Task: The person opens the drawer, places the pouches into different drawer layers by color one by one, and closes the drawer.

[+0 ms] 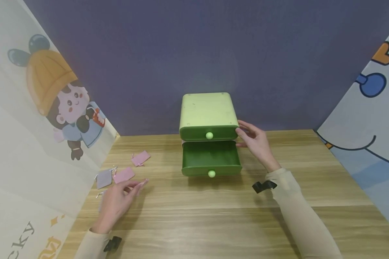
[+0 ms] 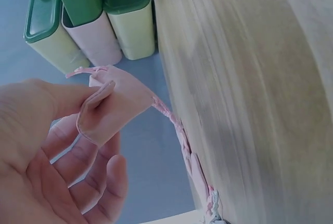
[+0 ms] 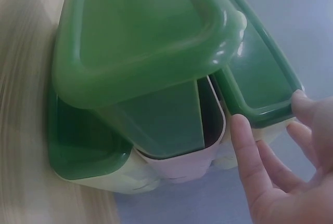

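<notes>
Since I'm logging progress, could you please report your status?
Left hand pinching a pink pouch. Right hand touching the drawer unit. Middle drawer open, nothing visibly blocking it.

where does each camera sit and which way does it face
Head: on the head, facing forward and down at the drawer box, pouches and table; left hand, right hand and sleeves show.
Left wrist: worn there, facing a pink pouch and the left hand pinching it.
Right wrist: worn there, facing the drawer box; only the right hand shows.
Shared: both wrist views include the drawer box.

On the wood-grain desk (image 1: 188, 216), rectangular pink cloth pouches (image 1: 124, 175) lie at eight o'clock from the boxy green drawer cabinet (image 1: 209, 109).
</notes>
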`<state>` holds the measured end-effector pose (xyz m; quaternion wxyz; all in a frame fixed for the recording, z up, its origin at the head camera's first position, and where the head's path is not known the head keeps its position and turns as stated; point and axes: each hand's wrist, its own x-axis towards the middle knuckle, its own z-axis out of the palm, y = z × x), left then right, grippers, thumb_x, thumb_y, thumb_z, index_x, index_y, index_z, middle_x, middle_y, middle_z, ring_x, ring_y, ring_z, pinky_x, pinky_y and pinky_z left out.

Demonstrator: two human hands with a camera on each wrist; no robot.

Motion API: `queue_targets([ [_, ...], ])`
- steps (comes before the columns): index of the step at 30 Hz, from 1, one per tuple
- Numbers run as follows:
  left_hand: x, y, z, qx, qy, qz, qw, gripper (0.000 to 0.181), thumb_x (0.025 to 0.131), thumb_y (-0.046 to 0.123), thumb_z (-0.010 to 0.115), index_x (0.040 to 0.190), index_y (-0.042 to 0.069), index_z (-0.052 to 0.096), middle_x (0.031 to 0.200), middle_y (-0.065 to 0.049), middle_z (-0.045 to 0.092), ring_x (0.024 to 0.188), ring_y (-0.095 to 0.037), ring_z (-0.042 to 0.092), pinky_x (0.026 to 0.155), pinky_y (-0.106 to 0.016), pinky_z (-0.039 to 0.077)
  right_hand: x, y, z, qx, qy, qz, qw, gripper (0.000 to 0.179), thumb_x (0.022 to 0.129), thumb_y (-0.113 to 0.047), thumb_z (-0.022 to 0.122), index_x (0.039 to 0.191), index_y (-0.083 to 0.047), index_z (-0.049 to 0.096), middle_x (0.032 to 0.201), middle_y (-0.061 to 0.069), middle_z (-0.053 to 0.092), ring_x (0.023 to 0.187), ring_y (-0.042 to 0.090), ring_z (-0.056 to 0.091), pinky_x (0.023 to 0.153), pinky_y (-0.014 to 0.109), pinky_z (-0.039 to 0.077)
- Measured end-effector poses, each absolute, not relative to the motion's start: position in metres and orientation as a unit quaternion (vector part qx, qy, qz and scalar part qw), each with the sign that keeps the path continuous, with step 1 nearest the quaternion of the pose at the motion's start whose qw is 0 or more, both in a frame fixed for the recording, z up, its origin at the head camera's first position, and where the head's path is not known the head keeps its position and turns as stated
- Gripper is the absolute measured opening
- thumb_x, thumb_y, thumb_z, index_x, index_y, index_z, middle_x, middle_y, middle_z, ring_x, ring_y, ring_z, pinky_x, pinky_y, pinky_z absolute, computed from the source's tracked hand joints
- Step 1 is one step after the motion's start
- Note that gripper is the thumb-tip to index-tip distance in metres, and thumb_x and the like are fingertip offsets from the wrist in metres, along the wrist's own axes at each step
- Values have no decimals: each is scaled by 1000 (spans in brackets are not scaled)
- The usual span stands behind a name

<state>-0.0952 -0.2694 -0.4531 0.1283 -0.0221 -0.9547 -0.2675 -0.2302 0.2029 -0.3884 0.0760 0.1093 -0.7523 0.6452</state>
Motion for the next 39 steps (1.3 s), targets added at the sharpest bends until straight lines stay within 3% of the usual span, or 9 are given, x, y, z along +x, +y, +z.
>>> queue_targets([
  [5,-96,-267,-450,-20,-951,-281,130,20,98,31,79,104,14,85,84,-1,81,68,-10,69,54,-24,47,-230,203,-390,108,-754,644,77,54,107,-29,66,156,-8,54,154,23,55,100,-1,71,76,29,65],
  [14,-99,-265,-447,-18,-952,-274,138,23,97,42,79,100,21,86,74,3,78,46,-4,47,42,-27,35,-231,202,-389,100,-748,651,82,55,107,-29,67,155,-6,54,153,24,56,99,0,72,75,30,66],
  [18,-100,-263,-446,-25,-951,-273,143,21,97,40,79,100,20,86,71,5,76,46,-2,48,43,-26,35,-231,201,-389,100,-749,650,80,56,107,-29,67,155,-6,54,153,25,55,99,0,72,76,30,66],
  [22,-101,-262,-446,-32,-950,-276,144,15,97,30,79,101,17,85,89,0,82,50,0,52,45,-24,39,-230,201,-388,99,-751,649,77,56,107,-30,67,156,-7,54,153,25,55,100,0,72,80,38,66],
  [26,-103,-258,-443,-30,-947,-287,141,12,96,27,80,100,17,85,93,-1,83,57,0,58,52,-23,44,-230,201,-387,100,-751,648,77,55,107,-30,67,156,-7,54,154,26,54,100,-1,72,82,39,66],
  [33,-106,-249,-438,-37,-946,-288,143,16,98,37,79,100,23,86,84,7,79,57,0,59,54,-23,44,-230,201,-389,96,-751,649,78,56,107,-30,67,156,-6,53,152,24,56,99,0,72,78,34,66],
  [39,-109,-247,-437,-57,-943,-284,162,11,96,29,82,98,19,86,82,4,80,53,2,54,51,-23,42,-230,201,-389,94,-750,651,77,56,106,-31,67,156,-7,54,149,22,57,98,0,72,78,33,66],
])
